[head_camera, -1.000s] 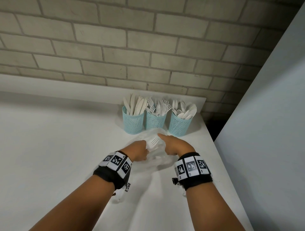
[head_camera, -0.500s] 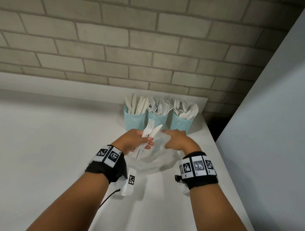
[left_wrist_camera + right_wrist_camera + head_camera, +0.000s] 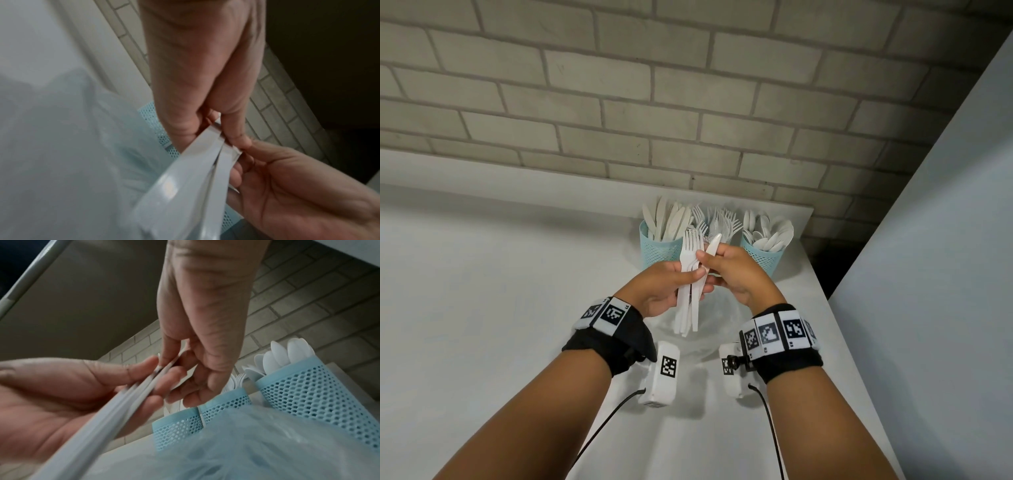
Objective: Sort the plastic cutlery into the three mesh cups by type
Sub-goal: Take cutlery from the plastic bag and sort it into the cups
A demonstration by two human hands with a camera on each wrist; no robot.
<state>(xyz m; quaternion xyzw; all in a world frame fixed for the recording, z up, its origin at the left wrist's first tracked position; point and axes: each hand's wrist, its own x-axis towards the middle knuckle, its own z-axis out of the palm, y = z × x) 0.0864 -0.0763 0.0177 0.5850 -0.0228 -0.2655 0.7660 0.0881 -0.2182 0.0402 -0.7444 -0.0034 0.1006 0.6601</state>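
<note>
Last pieces get split by type over the cups.
L to R: left hand (image 3: 664, 287) clamps a small bundle (image 3: 690, 301) upright so right hand (image 3: 732, 274) can pinch out what looks like a knife (image 3: 713, 247); behind stand the knife cup (image 3: 659, 248), fork cup (image 3: 226, 404) and spoon cup (image 3: 765, 258), all full.

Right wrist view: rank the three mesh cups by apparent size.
1. Spoon cup, largest.
2. Knife cup.
3. Fork cup, partly hidden behind the clear bag.
They probably match; nearness to the camera skews this.
</note>
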